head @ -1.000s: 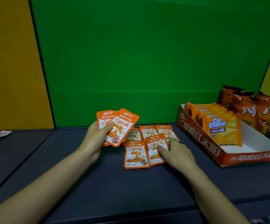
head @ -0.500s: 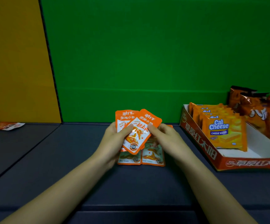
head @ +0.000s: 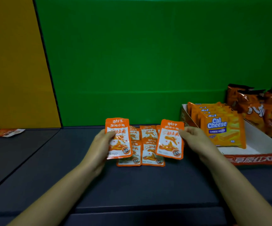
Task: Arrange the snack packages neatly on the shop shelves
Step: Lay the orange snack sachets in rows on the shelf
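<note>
The dark grey shelf (head: 132,185) carries orange sachets (head: 150,156) lying flat in rows at its middle, toward the far wall. To the right sits an open cardboard display box (head: 254,158), with brown-orange bags (head: 252,110) beyond it. On the far left lies a loose orange packet (head: 6,132).

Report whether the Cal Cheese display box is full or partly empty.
Partly empty: Cal Cheese packs stand in a row at the far end of the display box, bare white floor showing nearer.
</note>
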Demonstrator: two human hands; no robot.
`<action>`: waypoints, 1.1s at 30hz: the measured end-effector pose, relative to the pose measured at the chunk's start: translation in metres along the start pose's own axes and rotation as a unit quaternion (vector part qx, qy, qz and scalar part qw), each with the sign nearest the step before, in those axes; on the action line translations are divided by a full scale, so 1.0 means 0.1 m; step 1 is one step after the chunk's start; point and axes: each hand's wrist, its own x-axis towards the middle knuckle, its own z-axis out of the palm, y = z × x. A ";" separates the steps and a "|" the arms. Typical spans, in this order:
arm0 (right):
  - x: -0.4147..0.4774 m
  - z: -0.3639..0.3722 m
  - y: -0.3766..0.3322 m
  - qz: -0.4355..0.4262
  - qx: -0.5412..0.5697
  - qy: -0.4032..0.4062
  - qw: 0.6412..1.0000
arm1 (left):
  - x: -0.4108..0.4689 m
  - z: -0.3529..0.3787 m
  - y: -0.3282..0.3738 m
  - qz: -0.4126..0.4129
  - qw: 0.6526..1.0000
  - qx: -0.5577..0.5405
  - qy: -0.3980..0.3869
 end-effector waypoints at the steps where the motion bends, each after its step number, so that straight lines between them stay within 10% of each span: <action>1: 0.01 0.00 0.05 0.012 -0.035 -0.001 0.999 | -0.01 -0.02 0.00 -0.004 1.000 0.009 0.000; 33: -0.28 0.02 -0.11 -0.078 -0.436 0.026 0.896 | -0.33 -0.17 -0.11 -0.032 0.944 0.321 -0.071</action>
